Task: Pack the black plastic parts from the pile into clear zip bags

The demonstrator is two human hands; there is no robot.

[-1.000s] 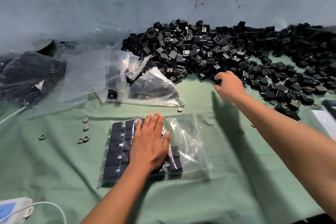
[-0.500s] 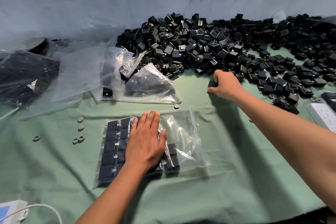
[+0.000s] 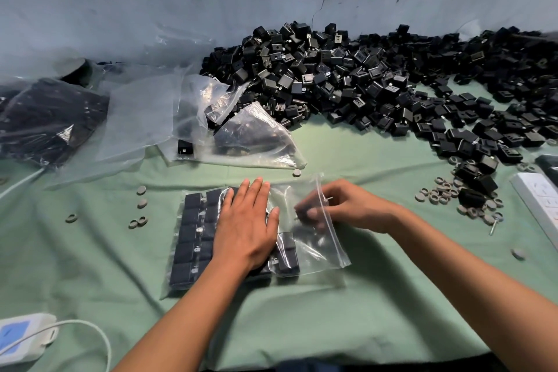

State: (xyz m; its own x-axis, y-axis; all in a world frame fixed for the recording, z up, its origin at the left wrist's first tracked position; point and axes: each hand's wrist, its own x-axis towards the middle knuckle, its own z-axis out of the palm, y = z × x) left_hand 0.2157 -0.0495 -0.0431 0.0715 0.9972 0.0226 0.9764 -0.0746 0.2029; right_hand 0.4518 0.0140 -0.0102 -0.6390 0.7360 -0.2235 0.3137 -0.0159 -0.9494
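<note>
A big pile of black plastic parts (image 3: 347,75) spreads along the back and right of the green cloth. A clear zip bag (image 3: 320,251) lies flat in front of me, with rows of black parts (image 3: 193,238) packed in its left side. My left hand (image 3: 246,226) presses flat on the bag, fingers straight. My right hand (image 3: 341,208) reaches into the bag's open right end and holds a black part (image 3: 305,210) with metal pins in its fingertips.
Empty clear bags (image 3: 193,118) lie crumpled at the back left, next to a filled dark bag (image 3: 45,121). Small grey rings (image 3: 447,193) are scattered right and left. A white power strip (image 3: 540,199) sits at the right edge, a white device with cable (image 3: 21,335) at bottom left.
My right hand took a black part from the pile's edge and brought it back into the bag's open end. My left hand stayed pressed on the bag.
</note>
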